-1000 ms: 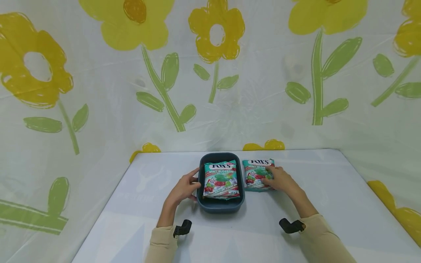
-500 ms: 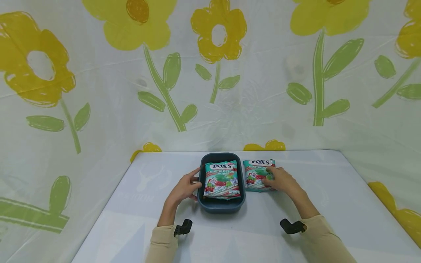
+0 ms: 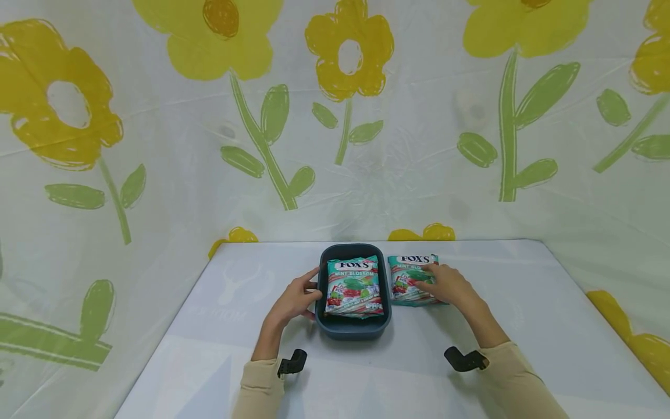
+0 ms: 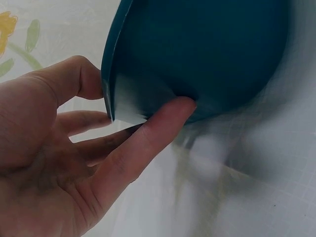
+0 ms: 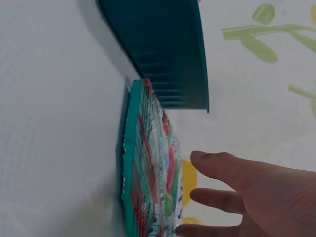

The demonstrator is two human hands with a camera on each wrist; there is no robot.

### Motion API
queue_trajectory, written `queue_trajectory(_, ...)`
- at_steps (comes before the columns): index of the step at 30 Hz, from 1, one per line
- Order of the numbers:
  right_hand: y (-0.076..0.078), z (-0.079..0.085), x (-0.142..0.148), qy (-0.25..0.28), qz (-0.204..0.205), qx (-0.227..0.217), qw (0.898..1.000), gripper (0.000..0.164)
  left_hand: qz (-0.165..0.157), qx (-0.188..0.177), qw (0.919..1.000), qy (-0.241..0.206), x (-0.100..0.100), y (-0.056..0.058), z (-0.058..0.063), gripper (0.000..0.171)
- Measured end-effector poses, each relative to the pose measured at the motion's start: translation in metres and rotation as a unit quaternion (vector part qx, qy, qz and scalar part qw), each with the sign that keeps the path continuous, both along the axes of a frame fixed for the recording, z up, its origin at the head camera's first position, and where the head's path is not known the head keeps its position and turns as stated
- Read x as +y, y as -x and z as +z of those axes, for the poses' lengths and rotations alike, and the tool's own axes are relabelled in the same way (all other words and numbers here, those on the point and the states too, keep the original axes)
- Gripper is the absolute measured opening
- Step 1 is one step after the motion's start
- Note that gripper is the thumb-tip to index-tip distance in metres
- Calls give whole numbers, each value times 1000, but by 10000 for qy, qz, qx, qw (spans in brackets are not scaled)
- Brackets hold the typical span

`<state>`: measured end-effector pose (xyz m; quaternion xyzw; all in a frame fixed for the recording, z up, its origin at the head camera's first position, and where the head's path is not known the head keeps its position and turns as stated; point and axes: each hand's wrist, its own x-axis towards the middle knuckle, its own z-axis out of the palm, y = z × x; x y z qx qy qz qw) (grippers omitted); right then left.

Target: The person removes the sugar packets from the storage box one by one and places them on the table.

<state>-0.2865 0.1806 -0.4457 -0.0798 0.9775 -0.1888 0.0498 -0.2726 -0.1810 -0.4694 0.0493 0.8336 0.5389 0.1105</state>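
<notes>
A dark blue-green rectangular tub [image 3: 353, 331] stands on the white table with a Fox's candy bag [image 3: 353, 287] lying inside it. My left hand [image 3: 294, 299] is at the tub's left side, fingers spread against the outside; in the left wrist view a fingertip [image 4: 182, 102] presses the tub wall [image 4: 217, 54]. To the right of the tub lies a second Fox's candy bag [image 3: 405, 293], flat on the table. Over its right part is my right hand [image 3: 450, 286], fingers loosely extended and apart. In the right wrist view the lowest finger meets the bag's edge; whether it touches cannot be told.
The white table [image 3: 356, 384] reaches back to a hanging white sheet [image 3: 419, 186] printed with yellow flowers. Black wrist cameras [image 3: 464, 359] sit at both sleeves. The second bag lies close beside the tub's right wall.
My right hand has shifted very slightly up and left over the second bag, relative to the bag. The left hand, the tub and both bags stay in place.
</notes>
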Motion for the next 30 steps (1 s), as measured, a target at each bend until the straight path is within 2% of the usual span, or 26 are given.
queue_trajectory(9,-5,12,-10,187,119,-14,9998,59,-34,3,10000,-17,-1,1,-2,69)
queue_trajectory(22,-2,17,-35,439,260,63,9987,58,4,0,10000,-13,0,-1,1,69)
queue_trajectory(30,1,18,-56,373,345,160,9986,57,-19,17,10000,-1,1,-3,4,69)
